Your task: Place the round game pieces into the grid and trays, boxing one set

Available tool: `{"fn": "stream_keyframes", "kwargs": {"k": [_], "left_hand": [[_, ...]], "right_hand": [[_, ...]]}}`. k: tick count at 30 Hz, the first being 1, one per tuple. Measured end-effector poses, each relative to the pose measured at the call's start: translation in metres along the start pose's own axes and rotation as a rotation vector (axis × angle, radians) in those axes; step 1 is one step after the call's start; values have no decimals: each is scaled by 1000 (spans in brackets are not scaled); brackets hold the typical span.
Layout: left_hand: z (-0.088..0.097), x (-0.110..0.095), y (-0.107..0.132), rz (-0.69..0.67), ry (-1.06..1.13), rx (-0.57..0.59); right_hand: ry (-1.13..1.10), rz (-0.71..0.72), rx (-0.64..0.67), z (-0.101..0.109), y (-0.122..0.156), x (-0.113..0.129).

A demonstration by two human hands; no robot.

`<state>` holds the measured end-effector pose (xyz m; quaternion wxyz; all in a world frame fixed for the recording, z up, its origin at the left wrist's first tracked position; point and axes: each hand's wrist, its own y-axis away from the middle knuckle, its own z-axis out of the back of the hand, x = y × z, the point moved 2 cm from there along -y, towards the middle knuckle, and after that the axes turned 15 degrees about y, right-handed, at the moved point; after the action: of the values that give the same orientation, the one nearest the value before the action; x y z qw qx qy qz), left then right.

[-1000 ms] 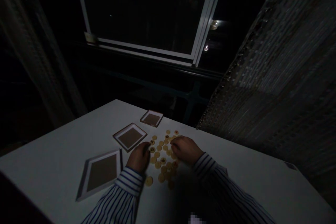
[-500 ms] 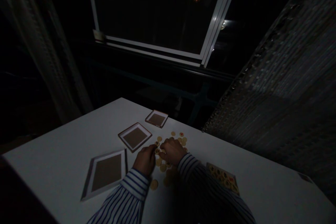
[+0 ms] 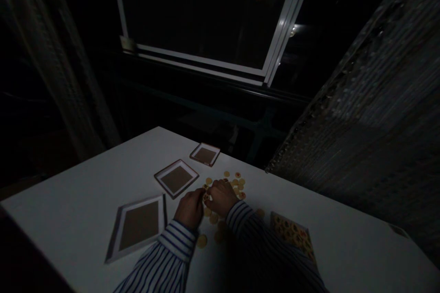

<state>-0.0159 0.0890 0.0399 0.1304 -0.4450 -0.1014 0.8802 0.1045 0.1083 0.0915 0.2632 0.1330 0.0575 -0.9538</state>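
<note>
Several round, pale wooden game pieces [image 3: 213, 218] lie loose on the white table, some with red or dark markings. My left hand [image 3: 189, 208] is curled, its fingertips closed against a marked round game piece [image 3: 206, 197] between the two hands. From the right, my right hand [image 3: 222, 197] reaches in palm down, thumb and fingers bent around the same spot; it covers part of the pile. A tray [image 3: 311, 252] holding rows of similar pieces sits right of my right forearm, which partly hides it.
Left of the pieces are three shallow framed trays: a large one [image 3: 162, 213], a middle one [image 3: 165, 186] and a small one [image 3: 196, 149] near the far edge. The white table [image 3: 103, 178] has a hanging curtain [image 3: 360, 123] at right and a window beyond. The room is dark.
My right hand has shifted slightly left, towards my left hand. More marked pieces show to its right, and a piece beside my right forearm is now uncovered.
</note>
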Motion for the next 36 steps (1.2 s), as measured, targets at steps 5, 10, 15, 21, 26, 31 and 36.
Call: {"fn": "stream_keyframes", "kwargs": {"k": [5, 10, 15, 21, 26, 31, 36], "left_hand": [[2, -3, 0, 16, 26, -3], [7, -7, -1, 69, 193, -41], [12, -12, -4, 100, 510, -145], [19, -20, -5, 266, 847, -243], [17, -20, -4, 323, 1046, -233], [7, -20, -3, 341, 1277, -109], [4, -26, 0, 327, 1346, -31]], "right_hand": [[-5, -3, -33, 1, 1, 3], [-7, -2, -81, 5, 3, 3], [6, -5, -157, 13, 9, 0], [-18, 5, -238, 26, 19, -1], [-44, -12, -257, 35, 27, -2], [-88, -22, -258, 40, 34, -6], [-151, -32, -266, 44, 44, -8]]}}
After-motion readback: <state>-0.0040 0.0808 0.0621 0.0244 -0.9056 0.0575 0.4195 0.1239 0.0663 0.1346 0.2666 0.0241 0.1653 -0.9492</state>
